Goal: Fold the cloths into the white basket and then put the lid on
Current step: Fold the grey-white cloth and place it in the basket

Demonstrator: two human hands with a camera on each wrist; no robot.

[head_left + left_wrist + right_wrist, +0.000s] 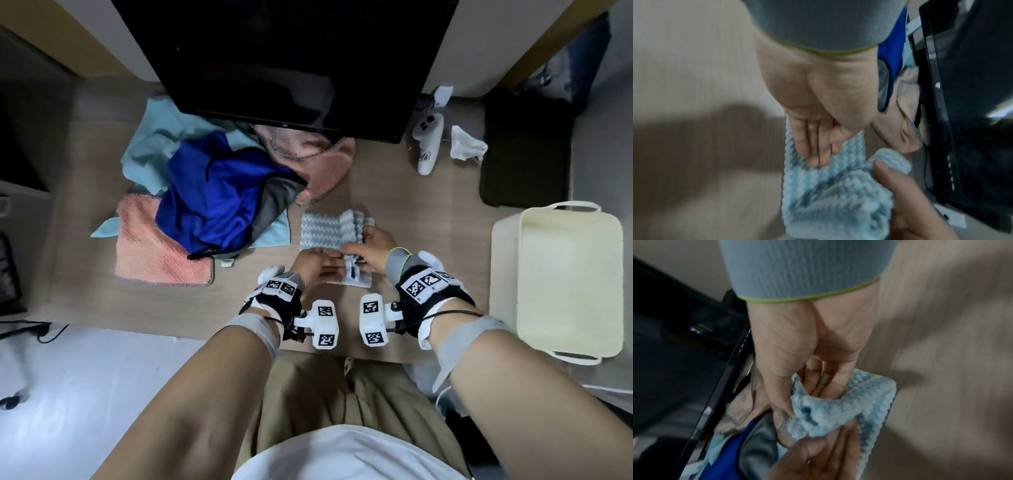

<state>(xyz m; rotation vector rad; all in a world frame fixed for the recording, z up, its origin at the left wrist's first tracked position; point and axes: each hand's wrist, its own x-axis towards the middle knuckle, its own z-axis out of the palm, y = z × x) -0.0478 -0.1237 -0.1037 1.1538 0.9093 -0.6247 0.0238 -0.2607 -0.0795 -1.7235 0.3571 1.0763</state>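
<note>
A light blue cloth with white zigzag stripes (327, 236) lies partly folded on the wooden table, right in front of me. My left hand (334, 267) presses straight fingers (812, 151) on its near part. My right hand (359, 240) pinches a bunched fold of the cloth (830, 408) between thumb and curled fingers. The white basket (613, 281) stands empty at the right. A flat white piece (505, 274) shows along its left side; I cannot tell if it is the lid. A pile of cloths lies at the left: royal blue (219, 192), pink (318, 161), salmon (150, 246), pale blue (150, 144).
A black monitor (284, 61) overhangs the back of the table. A white controller (426, 144), a crumpled tissue (466, 144) and a black pad (524, 150) lie at the back right. The table's near edge runs just behind my wrists.
</note>
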